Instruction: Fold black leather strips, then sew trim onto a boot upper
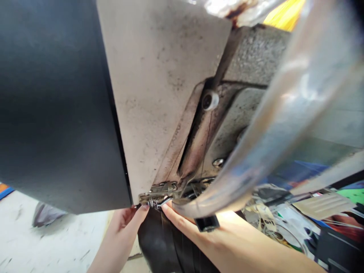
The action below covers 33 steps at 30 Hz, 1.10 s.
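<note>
I look up at the dusty underside of a vehicle (159, 76). My left hand (127, 220) reaches up from below, fingertips touching a small metal bracket (157, 191) at the panel's lower edge. My right hand (182, 223) comes in from the right, its fingertips pinched on a small shiny metal tool or clip (159, 203) at the same bracket. A blurred chrome pipe (273, 125) crosses in front of my right forearm and hides part of that hand. A black tyre (165, 246) sits just below both hands.
A black body panel (57, 102) fills the left. A socket-like bushing (209, 101) and a bolt head (218, 162) sit in the grimy metal underside. Pale floor (57, 242) lies below left; engine parts and a footrest (321, 206) are at the right.
</note>
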Each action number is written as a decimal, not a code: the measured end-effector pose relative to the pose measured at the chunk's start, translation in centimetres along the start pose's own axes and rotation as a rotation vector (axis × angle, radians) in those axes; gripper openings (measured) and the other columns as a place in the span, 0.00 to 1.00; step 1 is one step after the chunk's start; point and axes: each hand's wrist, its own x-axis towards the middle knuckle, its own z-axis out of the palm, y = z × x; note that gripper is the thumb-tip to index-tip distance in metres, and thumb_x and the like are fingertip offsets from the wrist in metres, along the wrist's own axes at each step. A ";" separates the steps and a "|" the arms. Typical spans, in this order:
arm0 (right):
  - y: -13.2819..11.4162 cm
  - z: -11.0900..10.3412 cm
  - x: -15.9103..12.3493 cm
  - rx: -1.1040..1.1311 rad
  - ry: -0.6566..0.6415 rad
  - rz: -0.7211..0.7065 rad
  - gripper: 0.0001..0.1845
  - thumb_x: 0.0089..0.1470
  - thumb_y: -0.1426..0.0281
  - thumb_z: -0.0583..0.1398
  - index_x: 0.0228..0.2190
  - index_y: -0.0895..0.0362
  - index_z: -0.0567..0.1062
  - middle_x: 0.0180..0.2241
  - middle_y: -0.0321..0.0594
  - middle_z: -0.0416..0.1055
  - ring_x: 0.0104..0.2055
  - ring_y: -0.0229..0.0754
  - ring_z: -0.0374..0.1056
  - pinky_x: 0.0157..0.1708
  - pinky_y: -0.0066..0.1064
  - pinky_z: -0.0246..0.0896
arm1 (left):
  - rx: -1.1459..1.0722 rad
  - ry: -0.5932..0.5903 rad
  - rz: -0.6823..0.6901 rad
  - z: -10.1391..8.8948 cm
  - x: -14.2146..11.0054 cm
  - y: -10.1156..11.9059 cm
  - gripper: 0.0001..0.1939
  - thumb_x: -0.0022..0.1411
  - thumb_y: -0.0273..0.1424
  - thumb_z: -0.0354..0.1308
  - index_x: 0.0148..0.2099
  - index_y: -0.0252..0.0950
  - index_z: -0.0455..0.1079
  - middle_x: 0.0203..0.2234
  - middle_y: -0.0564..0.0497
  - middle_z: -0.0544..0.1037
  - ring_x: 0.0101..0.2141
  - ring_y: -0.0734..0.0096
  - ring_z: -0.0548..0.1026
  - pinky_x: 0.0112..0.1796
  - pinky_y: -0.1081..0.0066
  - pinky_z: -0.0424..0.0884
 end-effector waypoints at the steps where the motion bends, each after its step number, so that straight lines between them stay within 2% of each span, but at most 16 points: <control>1: 0.0 0.1 0.0 -0.001 -0.007 0.010 0.40 0.56 0.65 0.63 0.68 0.55 0.60 0.58 0.48 0.73 0.56 0.56 0.72 0.56 0.44 0.68 | -0.002 -0.004 0.000 0.0 0.0 0.0 0.25 0.49 0.53 0.71 0.36 0.35 0.78 0.33 0.49 0.83 0.33 0.68 0.76 0.33 0.74 0.70; 5: -0.1 0.7 -0.1 0.016 -0.016 0.007 0.35 0.58 0.68 0.61 0.66 0.51 0.63 0.61 0.39 0.70 0.60 0.52 0.69 0.59 0.43 0.65 | -0.013 0.000 -0.003 0.7 -0.5 0.6 0.23 0.50 0.51 0.70 0.34 0.35 0.78 0.34 0.48 0.83 0.34 0.64 0.78 0.38 0.71 0.73; 9: -0.2 1.0 -0.5 0.013 0.029 0.041 0.32 0.56 0.67 0.63 0.62 0.49 0.68 0.57 0.39 0.74 0.57 0.52 0.72 0.62 0.43 0.61 | 0.025 0.049 0.017 1.6 -1.4 2.0 0.19 0.50 0.49 0.69 0.30 0.37 0.78 0.27 0.49 0.81 0.31 0.62 0.77 0.37 0.68 0.73; 12: -0.3 1.1 -0.6 0.014 0.048 0.065 0.38 0.54 0.66 0.65 0.65 0.49 0.64 0.57 0.40 0.75 0.56 0.52 0.72 0.61 0.41 0.62 | 0.066 0.062 0.056 1.9 -1.4 2.8 0.18 0.46 0.47 0.71 0.23 0.39 0.73 0.18 0.51 0.75 0.28 0.60 0.76 0.32 0.68 0.72; 14: -0.4 1.0 -0.5 0.014 0.020 0.070 0.43 0.52 0.65 0.68 0.67 0.52 0.62 0.59 0.43 0.73 0.57 0.53 0.71 0.61 0.40 0.61 | 0.073 0.073 0.070 2.0 -1.2 3.0 0.18 0.43 0.46 0.72 0.21 0.40 0.71 0.15 0.53 0.73 0.26 0.61 0.74 0.28 0.70 0.70; 16: -0.5 0.8 -0.4 0.025 -0.013 0.076 0.47 0.50 0.64 0.70 0.67 0.55 0.61 0.60 0.45 0.72 0.57 0.53 0.71 0.62 0.39 0.59 | 0.068 0.075 0.072 1.9 -1.1 3.0 0.18 0.42 0.46 0.72 0.23 0.39 0.73 0.17 0.53 0.75 0.26 0.64 0.72 0.27 0.72 0.67; 19: -0.4 0.5 -0.2 0.046 -0.031 0.106 0.49 0.50 0.65 0.71 0.69 0.53 0.59 0.61 0.44 0.70 0.59 0.53 0.69 0.63 0.40 0.58 | 0.061 0.059 0.070 1.7 -1.2 2.8 0.18 0.45 0.46 0.72 0.28 0.38 0.76 0.22 0.54 0.77 0.25 0.70 0.70 0.26 0.75 0.65; 23: 0.0 0.0 0.0 0.102 -0.069 0.078 0.48 0.50 0.62 0.71 0.68 0.53 0.61 0.60 0.44 0.71 0.59 0.50 0.70 0.61 0.36 0.60 | 0.067 0.002 0.085 1.5 -1.0 2.8 0.21 0.41 0.47 0.75 0.25 0.37 0.75 0.20 0.55 0.74 0.23 0.74 0.65 0.26 0.76 0.64; 29: -0.2 0.1 0.1 0.105 -0.058 0.140 0.47 0.51 0.57 0.70 0.67 0.49 0.61 0.61 0.43 0.70 0.57 0.51 0.71 0.57 0.37 0.62 | 0.089 -0.008 0.087 1.5 -0.4 2.7 0.27 0.42 0.56 0.72 0.24 0.37 0.74 0.23 0.52 0.77 0.24 0.72 0.67 0.23 0.76 0.63; 33: 0.0 0.1 0.1 0.117 -0.063 0.132 0.45 0.52 0.55 0.70 0.66 0.50 0.63 0.57 0.43 0.74 0.54 0.49 0.73 0.56 0.35 0.63 | 0.112 -0.006 0.067 1.5 -0.6 2.6 0.26 0.43 0.55 0.72 0.25 0.37 0.74 0.21 0.52 0.76 0.23 0.71 0.68 0.24 0.75 0.64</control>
